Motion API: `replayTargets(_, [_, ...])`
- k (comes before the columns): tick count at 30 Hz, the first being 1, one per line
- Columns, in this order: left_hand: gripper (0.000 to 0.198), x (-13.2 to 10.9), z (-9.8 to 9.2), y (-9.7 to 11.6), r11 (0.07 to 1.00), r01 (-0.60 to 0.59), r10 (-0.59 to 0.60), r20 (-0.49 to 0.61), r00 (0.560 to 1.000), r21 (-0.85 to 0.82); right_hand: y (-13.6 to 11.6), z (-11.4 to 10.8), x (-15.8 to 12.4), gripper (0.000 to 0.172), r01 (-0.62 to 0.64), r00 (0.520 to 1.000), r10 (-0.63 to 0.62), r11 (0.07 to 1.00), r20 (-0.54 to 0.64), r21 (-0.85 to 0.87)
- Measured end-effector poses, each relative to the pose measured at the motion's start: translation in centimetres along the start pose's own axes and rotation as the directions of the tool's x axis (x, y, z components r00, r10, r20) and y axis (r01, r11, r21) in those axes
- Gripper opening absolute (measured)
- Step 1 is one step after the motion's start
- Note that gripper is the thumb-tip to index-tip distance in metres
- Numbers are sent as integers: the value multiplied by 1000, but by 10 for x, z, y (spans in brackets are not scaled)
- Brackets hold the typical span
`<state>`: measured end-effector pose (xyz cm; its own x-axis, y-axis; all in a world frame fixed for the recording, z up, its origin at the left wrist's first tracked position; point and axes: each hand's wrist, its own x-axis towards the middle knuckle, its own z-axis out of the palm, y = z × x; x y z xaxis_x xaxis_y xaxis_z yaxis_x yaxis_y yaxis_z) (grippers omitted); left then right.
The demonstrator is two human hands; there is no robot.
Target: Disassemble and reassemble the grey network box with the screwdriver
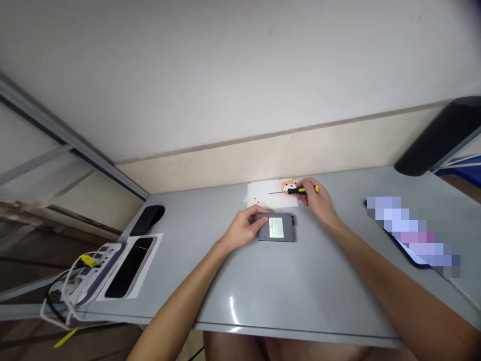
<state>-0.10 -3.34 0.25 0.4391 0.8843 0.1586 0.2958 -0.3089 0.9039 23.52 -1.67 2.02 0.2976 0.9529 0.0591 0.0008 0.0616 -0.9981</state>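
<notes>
Left hand has the flat dark-grey box with a pale label gripped on the glossy grey tabletop — keep it steady. Right hand grips the slim black-and-yellow screwdriver over the white sheet; mind those dark specks — maybe screws, hard to tell.

Flat case showing dark grey, label showing whitish green, screwdriver wearing black and yellow, cartoon animal face displaying orange and white, paper showing white, counter gleaming grey
</notes>
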Motion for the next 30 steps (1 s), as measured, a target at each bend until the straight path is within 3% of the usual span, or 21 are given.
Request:
replayTargets(6, [17,-2,11,2,997,-29,32,-46,998,66,5,8,-9,45,142,973,-131,989,188,-48])
replayTargets(10, [18,-6,-4,13,983,-115,96,132,987,142,10,8,-10,43,151,960,-128,986,250,-76])
replayTargets(13, [65,-13,-14,22,952,-238,167,323,932,195,10,8,-11,41,169,948,-139,982,287,-84])
replayTargets(15, [77,-17,-16,25,929,-266,167,352,921,257,9,8,-13,41,169,946,-134,981,296,-95])
replayTargets(22, [52,-16,-13,24,911,-256,167,279,946,323,1,7,-13,43,94,983,-92,996,160,1])
replayTargets(27, [33,-10,-11,26,948,-144,107,145,984,282,-1,4,-6,40,-14,1000,10,987,23,162])
replayTargets(30, [27,-8,-6,25,972,-98,80,93,992,212,-1,0,-2,42,4,999,6,963,-35,271])
